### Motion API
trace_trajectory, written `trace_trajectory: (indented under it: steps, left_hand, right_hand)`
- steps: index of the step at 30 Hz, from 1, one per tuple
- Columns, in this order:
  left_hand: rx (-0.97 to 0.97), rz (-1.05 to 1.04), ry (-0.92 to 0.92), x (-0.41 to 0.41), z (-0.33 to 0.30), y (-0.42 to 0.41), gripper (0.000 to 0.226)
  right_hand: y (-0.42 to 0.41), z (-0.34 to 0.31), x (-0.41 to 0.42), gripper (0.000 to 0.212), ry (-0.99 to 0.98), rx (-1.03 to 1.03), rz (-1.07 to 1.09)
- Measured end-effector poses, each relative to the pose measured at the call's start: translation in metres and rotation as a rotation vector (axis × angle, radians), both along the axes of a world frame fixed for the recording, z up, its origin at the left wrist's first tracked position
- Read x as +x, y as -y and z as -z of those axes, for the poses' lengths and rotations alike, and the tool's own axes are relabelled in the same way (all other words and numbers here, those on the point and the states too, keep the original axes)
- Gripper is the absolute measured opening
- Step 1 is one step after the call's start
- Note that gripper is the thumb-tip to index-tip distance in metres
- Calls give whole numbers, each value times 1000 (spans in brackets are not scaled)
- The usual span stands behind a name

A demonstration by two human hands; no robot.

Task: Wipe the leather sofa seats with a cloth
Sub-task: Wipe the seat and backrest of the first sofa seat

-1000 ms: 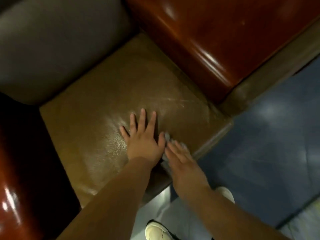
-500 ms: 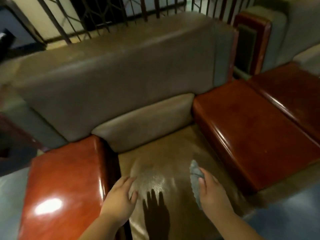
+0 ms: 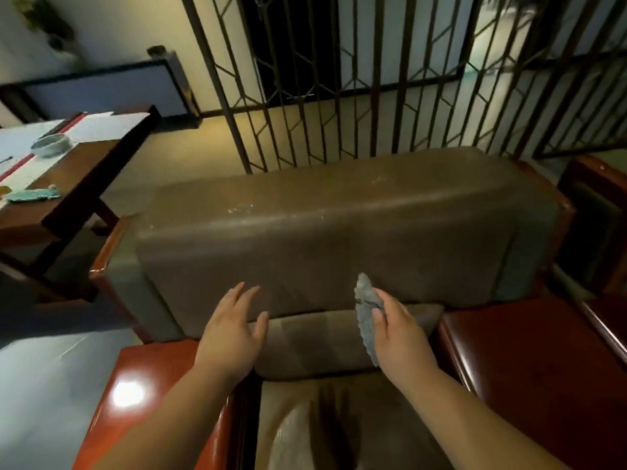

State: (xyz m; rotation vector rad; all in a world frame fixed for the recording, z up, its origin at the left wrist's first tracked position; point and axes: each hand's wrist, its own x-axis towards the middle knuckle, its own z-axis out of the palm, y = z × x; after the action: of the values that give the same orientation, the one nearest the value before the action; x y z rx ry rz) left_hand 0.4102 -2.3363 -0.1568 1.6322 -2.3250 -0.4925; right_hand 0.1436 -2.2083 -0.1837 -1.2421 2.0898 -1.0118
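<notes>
The right hand (image 3: pixel 400 329) holds a small grey cloth (image 3: pixel 365 312), fingers curled round it. The cloth sticks up in the air in front of the sofa back (image 3: pixel 339 239) and does not touch the seat (image 3: pixel 325 425). The left hand (image 3: pixel 230 334) is flat and holds nothing, fingers straight, up in front of the sofa back. The two hands are apart. The brown seat is low down between two shiny red-brown armrests (image 3: pixel 146 395). A table (image 3: pixel 78 184) with a bowl (image 3: pixel 51 145) stands far to the left. Metal bars (image 3: pixel 356 79) stand behind the sofa.
</notes>
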Motion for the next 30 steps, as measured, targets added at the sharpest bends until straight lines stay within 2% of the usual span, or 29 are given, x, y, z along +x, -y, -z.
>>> trace_trajectory:
  steps: [3,7,12,17,21,24,27,30]
  left_hand:
    - [-49,-105,-37,7,-33,35,57]
    - [-118,-184,69,35,-65,95,59]
    - [-144,-273,108,68,-77,179,60]
    - [-174,-268,123,90,-59,248,55]
    - [-179,-298,88,112,-34,310,54]
    - [-195,-257,145,116,-6,336,58]
    - [-240,-262,205,119,7,346,67]
    - [-234,-248,215,122,7,355,72]
  right_hand:
    - [66,-31,-7,46,-100,-50,-114]
    - [145,-72,7,46,-196,-105,-219]
    - [224,-88,30,50,-444,4,-354]
    - [300,-69,58,52,-618,53,-515]
    - [362,-56,147,59,-783,7,-680]
    - [396,-51,201,70,-774,40,-731]
    - [400,-51,184,71,-836,36,-772]
    - [394,-61,133,77,-854,179,-634]
